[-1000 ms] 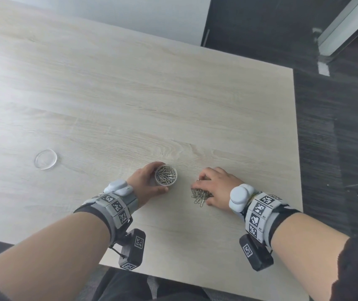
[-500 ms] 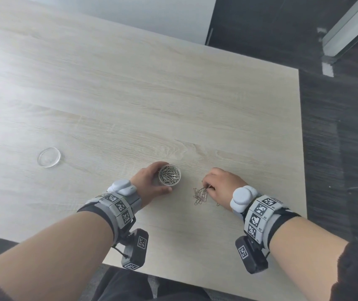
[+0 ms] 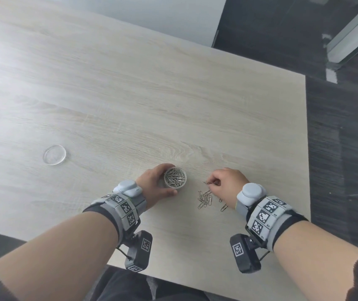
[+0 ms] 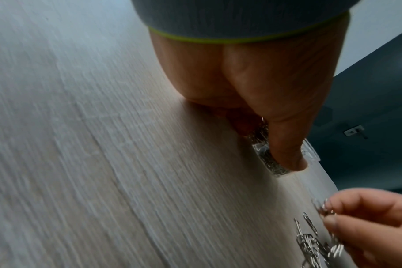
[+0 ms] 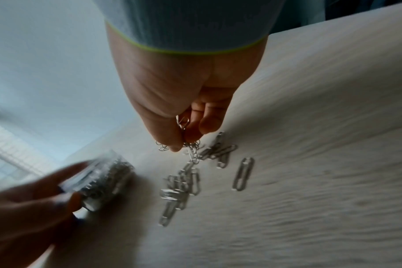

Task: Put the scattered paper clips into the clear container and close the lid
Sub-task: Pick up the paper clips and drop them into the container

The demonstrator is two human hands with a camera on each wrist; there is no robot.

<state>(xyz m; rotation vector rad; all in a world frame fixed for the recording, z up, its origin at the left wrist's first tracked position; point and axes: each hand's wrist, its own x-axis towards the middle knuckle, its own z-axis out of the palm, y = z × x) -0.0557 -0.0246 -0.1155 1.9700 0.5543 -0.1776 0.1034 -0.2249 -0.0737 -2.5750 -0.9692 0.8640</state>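
A small round clear container (image 3: 175, 178) holding many silver paper clips stands on the wooden table, with my left hand (image 3: 155, 184) curled round it. The container (image 4: 267, 159) shows behind my thumb in the left wrist view. To its right my right hand (image 3: 224, 181) pinches a small bunch of clips (image 5: 186, 143) just above the table. Several loose clips (image 3: 205, 198) lie below that hand, and one (image 5: 242, 174) lies apart. The clear round lid (image 3: 54, 154) lies far to the left.
The table's right edge (image 3: 306, 148) runs close to my right hand, with dark floor beyond. The near edge lies just under my forearms. Bare wood (image 3: 130, 94) stretches behind the container and between it and the lid.
My right hand has lifted off the pile with a few clips pinched and drawn slightly up and right. The left hand still holds the container in place.
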